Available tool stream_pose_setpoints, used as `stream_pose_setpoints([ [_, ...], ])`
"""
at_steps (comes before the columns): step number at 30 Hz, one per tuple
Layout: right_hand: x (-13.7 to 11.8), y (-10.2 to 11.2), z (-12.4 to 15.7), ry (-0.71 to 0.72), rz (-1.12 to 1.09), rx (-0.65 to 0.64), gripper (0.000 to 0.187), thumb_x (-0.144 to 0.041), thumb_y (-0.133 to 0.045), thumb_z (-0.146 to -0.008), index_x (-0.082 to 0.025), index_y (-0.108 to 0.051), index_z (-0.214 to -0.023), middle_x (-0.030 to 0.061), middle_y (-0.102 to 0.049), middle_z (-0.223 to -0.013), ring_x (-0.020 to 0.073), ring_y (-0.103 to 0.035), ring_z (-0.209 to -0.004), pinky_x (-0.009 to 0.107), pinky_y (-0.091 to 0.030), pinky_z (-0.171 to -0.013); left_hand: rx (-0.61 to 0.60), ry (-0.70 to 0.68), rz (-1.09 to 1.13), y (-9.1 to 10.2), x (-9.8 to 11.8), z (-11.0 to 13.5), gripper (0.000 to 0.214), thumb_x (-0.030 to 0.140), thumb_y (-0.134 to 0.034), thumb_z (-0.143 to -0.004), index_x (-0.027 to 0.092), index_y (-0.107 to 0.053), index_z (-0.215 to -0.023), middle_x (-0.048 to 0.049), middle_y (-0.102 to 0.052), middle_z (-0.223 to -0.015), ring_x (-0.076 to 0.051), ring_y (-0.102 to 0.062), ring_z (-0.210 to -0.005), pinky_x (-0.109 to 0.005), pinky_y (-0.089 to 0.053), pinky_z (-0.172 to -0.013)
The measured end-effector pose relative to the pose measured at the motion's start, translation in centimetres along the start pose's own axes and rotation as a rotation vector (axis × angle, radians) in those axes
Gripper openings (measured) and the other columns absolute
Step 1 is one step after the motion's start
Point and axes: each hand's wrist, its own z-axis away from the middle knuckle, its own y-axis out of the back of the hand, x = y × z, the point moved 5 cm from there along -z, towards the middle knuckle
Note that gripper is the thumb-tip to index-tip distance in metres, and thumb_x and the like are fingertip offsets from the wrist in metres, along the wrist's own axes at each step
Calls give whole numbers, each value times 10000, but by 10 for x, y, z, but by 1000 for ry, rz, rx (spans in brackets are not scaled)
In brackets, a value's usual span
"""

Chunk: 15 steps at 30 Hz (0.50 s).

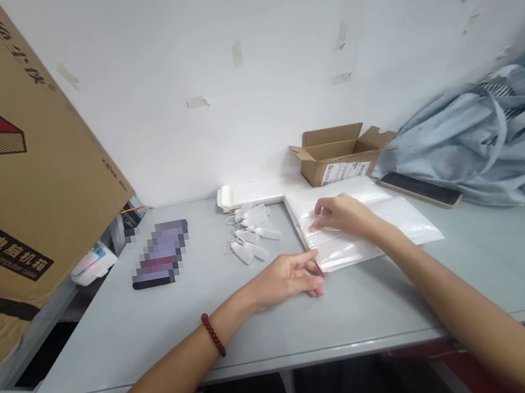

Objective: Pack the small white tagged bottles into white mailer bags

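A stack of clear plastic bags [398, 216] lies flat on the grey table [164, 329] in front of me. My right hand [344, 214] rests on top of the stack, fingertips pressing near its left edge. My left hand [290, 278] lies on the table at the stack's near left corner, fingers curled and touching the edge of the bags. A dark red bead bracelet sits on my left wrist. Just left of the bags lies a small heap of several white dropper bottles [251, 231].
A white tray [249, 193] and an open cardboard box [339, 152] stand at the back by the wall. A dark phone [420, 189] lies right of the bags, beside blue clothing [494, 128]. A blurred dark object [161, 253] lies left. A large cardboard carton [4, 174] leans at far left.
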Motion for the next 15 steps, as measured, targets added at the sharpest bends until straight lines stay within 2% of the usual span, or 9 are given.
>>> stream_pose_setpoints([
  [5,-4,-2,0,76,-10,71,308,-499,-669,-745,-200,-628,-805,35,-669,-757,180,-593,-685,264,-362,-570,9,48,-10,1,1,0,723,300,-660,-811,175,-334,-1444,-115,-600,-1107,-126,-619,-754,-363,-466,-826],
  [15,-15,-9,1,270,38,222,317,-492,-596,-829,-181,-633,-784,31,-619,-681,146,-540,-603,251,-333,-560,-18,34,-44,1,1,1,699,281,-638,-830,193,-324,-1449,-123,-602,-1130,-124,-629,-762,-367,-472,-838],
])
